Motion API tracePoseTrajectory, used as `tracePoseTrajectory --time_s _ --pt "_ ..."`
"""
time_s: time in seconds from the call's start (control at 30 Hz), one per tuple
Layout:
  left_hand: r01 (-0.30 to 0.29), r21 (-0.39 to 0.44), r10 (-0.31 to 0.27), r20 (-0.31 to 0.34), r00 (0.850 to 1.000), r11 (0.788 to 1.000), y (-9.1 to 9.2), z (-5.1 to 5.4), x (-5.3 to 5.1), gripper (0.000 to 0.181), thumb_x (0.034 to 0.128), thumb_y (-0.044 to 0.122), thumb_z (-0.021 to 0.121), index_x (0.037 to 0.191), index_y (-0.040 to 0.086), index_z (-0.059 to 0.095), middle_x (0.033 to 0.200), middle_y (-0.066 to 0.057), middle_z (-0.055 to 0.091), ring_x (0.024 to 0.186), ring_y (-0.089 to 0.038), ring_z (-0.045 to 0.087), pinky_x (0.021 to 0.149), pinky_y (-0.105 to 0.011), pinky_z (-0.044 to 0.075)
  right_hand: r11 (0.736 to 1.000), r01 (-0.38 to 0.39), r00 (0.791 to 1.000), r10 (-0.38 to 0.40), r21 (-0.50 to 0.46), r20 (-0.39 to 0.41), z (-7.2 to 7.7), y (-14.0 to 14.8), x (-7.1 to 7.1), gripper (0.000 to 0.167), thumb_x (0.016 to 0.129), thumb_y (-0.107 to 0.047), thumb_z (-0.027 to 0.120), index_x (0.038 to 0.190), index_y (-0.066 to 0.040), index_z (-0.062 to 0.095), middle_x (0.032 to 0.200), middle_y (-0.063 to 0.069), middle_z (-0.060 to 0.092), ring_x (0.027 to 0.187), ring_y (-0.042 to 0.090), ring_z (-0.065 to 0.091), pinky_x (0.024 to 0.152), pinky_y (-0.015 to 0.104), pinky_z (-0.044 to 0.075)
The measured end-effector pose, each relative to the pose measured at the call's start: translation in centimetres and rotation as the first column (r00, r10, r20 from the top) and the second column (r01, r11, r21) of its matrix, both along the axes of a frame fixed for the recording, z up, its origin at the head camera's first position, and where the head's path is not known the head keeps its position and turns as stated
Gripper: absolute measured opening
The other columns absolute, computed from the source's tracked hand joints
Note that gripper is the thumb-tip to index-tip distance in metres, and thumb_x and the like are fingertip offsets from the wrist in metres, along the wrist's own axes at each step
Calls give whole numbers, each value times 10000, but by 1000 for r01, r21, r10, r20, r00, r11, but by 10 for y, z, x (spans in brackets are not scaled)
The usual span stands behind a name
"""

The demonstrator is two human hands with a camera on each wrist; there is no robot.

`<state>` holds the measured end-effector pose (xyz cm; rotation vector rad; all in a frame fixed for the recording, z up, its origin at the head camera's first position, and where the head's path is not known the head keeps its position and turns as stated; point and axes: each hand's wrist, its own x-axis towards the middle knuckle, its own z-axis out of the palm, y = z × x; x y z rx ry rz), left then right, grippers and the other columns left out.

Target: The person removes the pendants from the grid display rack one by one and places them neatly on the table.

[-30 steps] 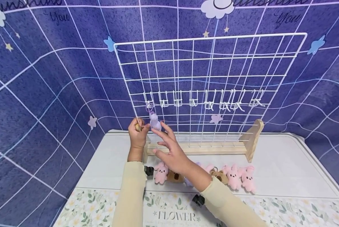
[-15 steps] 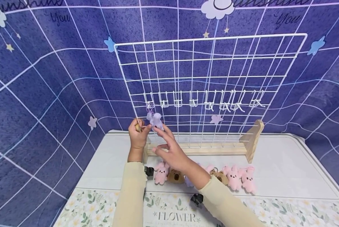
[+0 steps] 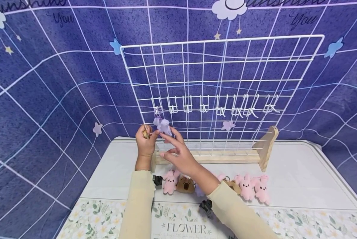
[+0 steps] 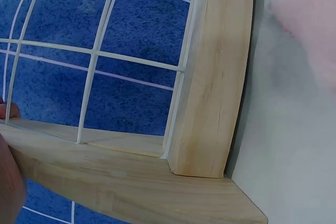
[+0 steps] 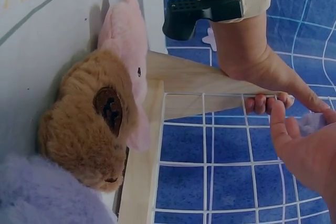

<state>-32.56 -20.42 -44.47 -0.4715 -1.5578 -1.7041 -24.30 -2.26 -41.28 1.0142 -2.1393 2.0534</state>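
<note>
A lavender plush keychain (image 3: 162, 126) hangs by its purple strap from the leftmost hook (image 3: 157, 110) of a white wire grid rack (image 3: 214, 79). My right hand (image 3: 179, 156) is just below it, fingers fairly straight, the fingertips touching the plush. My left hand (image 3: 145, 142) grips the rack's left end, fingers curled round the wooden upright and grid edge. In the right wrist view the left fingers (image 5: 268, 103) come round the wires, and part of the lavender plush (image 5: 313, 123) shows between the hands. Only the edge of the left hand (image 4: 9, 182) appears in the left wrist view.
Several more hooks (image 3: 203, 108) line the same wire row. Along the rack's front lie plush keychains: a pink rabbit (image 3: 170, 183), a brown bear-like head (image 3: 185, 185), a lavender one partly hidden by my right arm, and more pink rabbits (image 3: 246, 187). A wooden foot (image 3: 268, 149) supports the right end.
The lavender plush has turned and swung slightly on its hook, its ears now showing. My right hand shifts a little with it. The left hand stays on the rack.
</note>
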Motion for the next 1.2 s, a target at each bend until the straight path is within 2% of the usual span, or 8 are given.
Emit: tracePoseTrajectory --time_s 0.1,0.17,0.27,0.33,0.6,0.87,1.0,1.2 --pt "-40 -17 40 7 999 999 0 -1 -1 886 829 643 814 776 -103 340 725 115 440 628 35 387 551 -119 306 1000 3 1000 -3 -19 -3 -1 1 1 671 955 -19 693 1582 -95 466 1770 78 60 1367 399 511 973 337 569" --pt "-56 -22 56 11 998 998 0 -1 -1 808 957 593 708 787 -120 368 723 105 437 625 29 384 559 -126 304 999 0 1000 -1 -36 -10 -2 2 3 675 953 -6 701 1580 -80 463 1766 97 70 1332 396 535 967 319 578" --pt "-54 -12 54 23 998 998 1 -1 -2 661 1124 422 474 791 -139 370 704 62 410 599 5 361 552 -139 284 998 -1 1000 -1 -55 -28 -2 3 7 672 944 1 721 1566 -66 479 1757 113 105 1279 349 569 965 322 593" --pt "-40 2 40 31 999 999 2 1 -2 569 1159 288 361 785 -141 345 692 34 387 576 -14 335 536 -148 261 998 3 999 -6 -65 -42 -1 4 10 666 934 2 738 1552 -60 498 1750 105 138 1238 305 582 959 339 601" --pt "-85 -13 86 78 993 996 2 3 0 522 1170 257 311 782 -85 381 642 100 386 549 -11 332 520 -171 258 997 1 997 -7 -82 -75 4 6 25 660 928 18 754 1539 -47 515 1727 94 208 1061 146 557 926 354 607" --pt "-87 0 86 102 991 996 -1 0 -1 435 1149 433 363 791 237 515 656 61 417 572 -2 370 542 -158 298 994 -27 990 12 -108 -139 10 8 33 663 903 87 749 1519 15 513 1711 127 214 1004 132 561 894 301 605" --pt "-73 8 71 115 991 997 -1 1 0 432 1157 406 349 791 242 509 657 84 411 577 -17 363 546 -168 295 992 -29 990 11 -119 -143 15 9 37 645 899 101 742 1502 36 523 1704 121 237 979 199 574 884 275 599" --pt "-70 23 66 150 987 997 1 2 2 446 1167 178 285 769 197 485 649 91 403 573 -14 363 558 -166 313 989 -45 985 21 -139 -171 21 12 42 616 901 119 717 1483 81 519 1680 177 255 947 349 566 875 239 589"
